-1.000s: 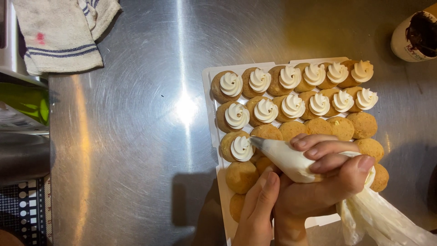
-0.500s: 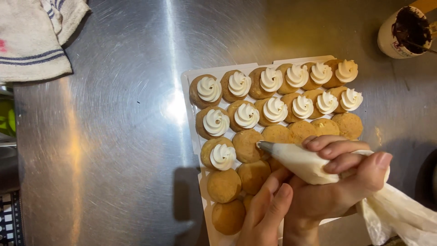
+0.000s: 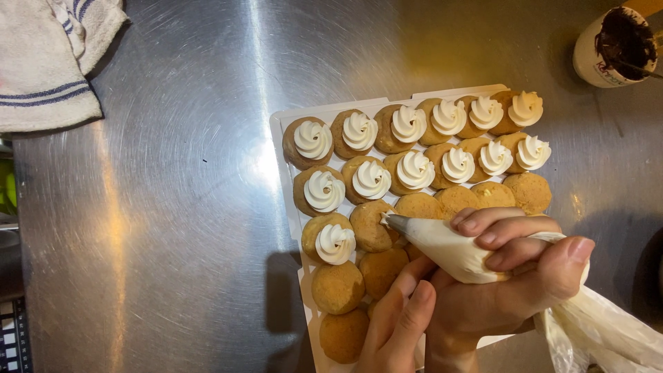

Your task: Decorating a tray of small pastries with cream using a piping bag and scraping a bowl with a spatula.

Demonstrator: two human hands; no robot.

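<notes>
White cream piping bag [image 3: 456,250]: clenched in right hand [image 3: 514,276], left hand [image 3: 400,324] steadying beneath with loosely curled fingers; nozzle over plain cookie [image 3: 369,224] on tray [image 3: 280,128]. Risk: uneven squeeze likely smears neighbouring swirl [image 3: 335,243].

The hands [image 3: 483,290] hide several cookies [image 3: 387,269]; piping bag [image 3: 608,331] runs off-frame.

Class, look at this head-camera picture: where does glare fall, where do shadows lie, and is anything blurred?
Head view: a bright vertical glare streak runs down the steel table, strongest beside the white tray; a dark shadow sits left of the left hand; the piping bag and cookies look sharp; the corners darken.
</notes>
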